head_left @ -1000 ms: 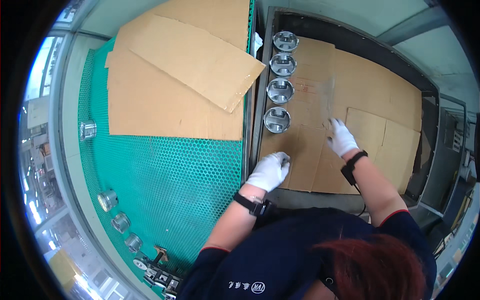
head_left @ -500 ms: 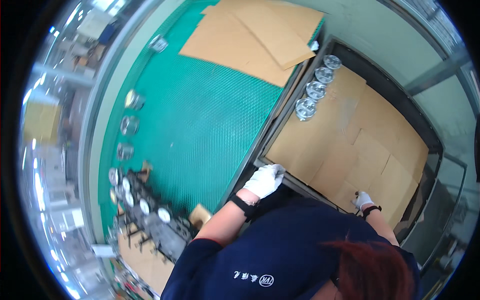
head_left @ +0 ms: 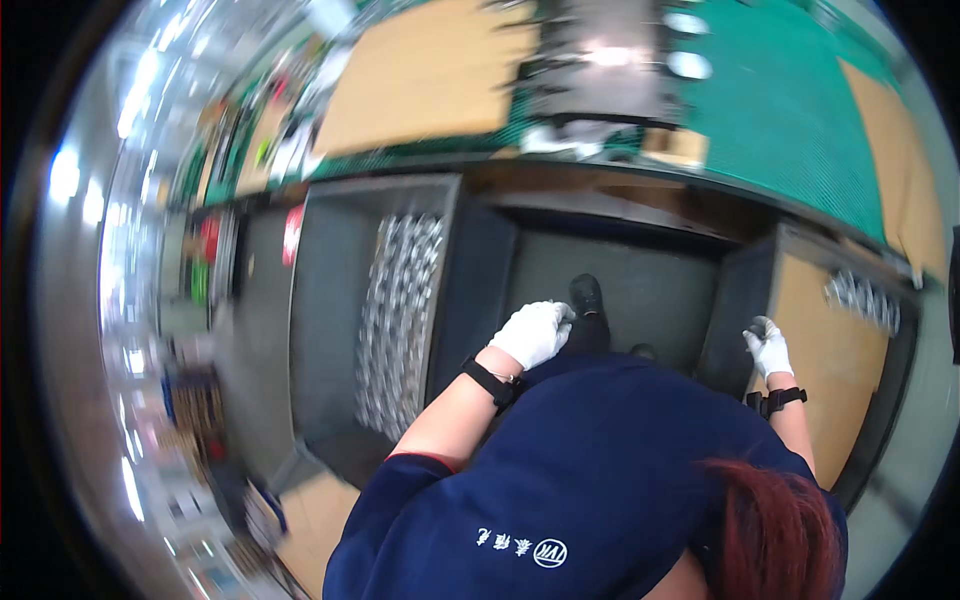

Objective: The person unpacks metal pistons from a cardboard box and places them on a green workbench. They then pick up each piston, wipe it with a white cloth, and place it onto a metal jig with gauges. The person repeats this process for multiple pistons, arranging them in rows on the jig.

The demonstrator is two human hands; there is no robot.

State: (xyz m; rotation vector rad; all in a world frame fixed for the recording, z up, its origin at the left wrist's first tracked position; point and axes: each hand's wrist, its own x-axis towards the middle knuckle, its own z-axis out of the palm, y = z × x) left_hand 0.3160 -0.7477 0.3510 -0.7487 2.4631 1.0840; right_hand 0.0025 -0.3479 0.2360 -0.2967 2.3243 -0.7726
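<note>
left gloved hand [head_left: 537,333], mid-frame; right gloved hand [head_left: 769,351], right of frame, near cardboard [head_left: 826,340] with metal parts [head_left: 862,300]; each grip loosely curled, contents impossible to tell.

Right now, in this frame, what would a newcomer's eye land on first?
Probably the shiny metal parts packed together in the dark bin left of centre. Next come the white-gloved hands, the left hand near the middle and the right hand farther right, then the bright green mat at upper right.

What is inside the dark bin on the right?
Cardboard covers the bottom of the bin, with a short row of shiny metal parts on it. Whatever lies under the cardboard is hidden.
</note>
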